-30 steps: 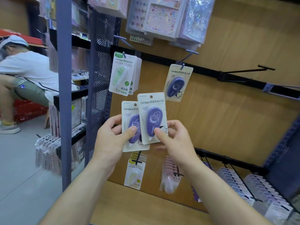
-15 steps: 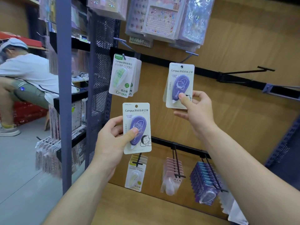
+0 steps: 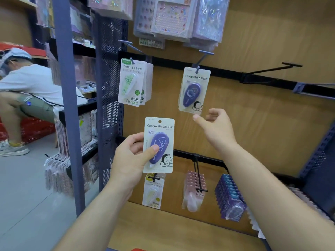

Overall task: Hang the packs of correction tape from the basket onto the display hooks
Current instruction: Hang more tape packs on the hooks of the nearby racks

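Closest to me, my left hand [image 3: 130,160] is clamped on a purple pack [image 3: 159,144] of correction tape, thumb across the plastic bubble and fingers behind the card. I hold it upright, face toward me, at chest height in front of the lower rail [image 3: 208,158]. My grip sits low, which leaves the hole [image 3: 159,121] at the top free, and I want it to stay that way.

My right hand [image 3: 217,129] is empty, fingers loosely apart, just under the bottom corner of the hung pack [image 3: 194,91]. I cannot tell whether my forefinger touches it.

That pack hangs from the hook [image 3: 201,58] on the upper rail, with green packs [image 3: 132,82] on the hook to its left.

To hang mine well, I should raise it to the hook's tip, keep the card square to the prong, thread the hole over the tip and slide it back against the hung one. My free hand can steady the hung pack against swinging. The basket is out of view.
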`<state>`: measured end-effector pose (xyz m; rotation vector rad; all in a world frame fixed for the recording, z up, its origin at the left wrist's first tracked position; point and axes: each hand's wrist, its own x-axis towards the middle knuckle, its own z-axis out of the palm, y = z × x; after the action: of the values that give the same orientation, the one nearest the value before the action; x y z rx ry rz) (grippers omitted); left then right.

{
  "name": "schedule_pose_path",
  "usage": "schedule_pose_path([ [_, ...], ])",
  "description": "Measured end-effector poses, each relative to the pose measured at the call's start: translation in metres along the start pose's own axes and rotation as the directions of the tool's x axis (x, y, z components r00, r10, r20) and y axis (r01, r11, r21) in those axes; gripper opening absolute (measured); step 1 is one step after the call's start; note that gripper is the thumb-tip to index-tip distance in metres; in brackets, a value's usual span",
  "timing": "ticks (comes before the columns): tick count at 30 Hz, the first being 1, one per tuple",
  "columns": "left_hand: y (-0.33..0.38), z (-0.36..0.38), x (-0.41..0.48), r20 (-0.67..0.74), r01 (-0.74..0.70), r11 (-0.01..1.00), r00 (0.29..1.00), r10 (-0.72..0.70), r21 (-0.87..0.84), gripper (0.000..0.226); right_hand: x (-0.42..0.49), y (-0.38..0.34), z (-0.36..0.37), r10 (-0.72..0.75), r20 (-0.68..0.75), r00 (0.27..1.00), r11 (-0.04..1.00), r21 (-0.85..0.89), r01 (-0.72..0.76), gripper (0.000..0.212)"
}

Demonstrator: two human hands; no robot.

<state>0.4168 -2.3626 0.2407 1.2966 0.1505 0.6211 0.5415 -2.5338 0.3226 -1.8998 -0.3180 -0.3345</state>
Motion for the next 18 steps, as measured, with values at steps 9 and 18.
schedule_pose_path([
  [9,0.044,0.062,0.038,0.101,-0.226,0.94,0.973,0.206,0.256,0.03,-0.056,0.055,-0.051,-0.071,0.083,0.994,0.996,-0.05,0.075,0.015],
  [18,0.088,0.092,0.083,0.075,-0.302,0.899,0.953,0.294,0.318,0.029,-0.043,0.063,-0.079,-0.134,0.079,0.988,0.983,-0.114,0.142,0.009],
])
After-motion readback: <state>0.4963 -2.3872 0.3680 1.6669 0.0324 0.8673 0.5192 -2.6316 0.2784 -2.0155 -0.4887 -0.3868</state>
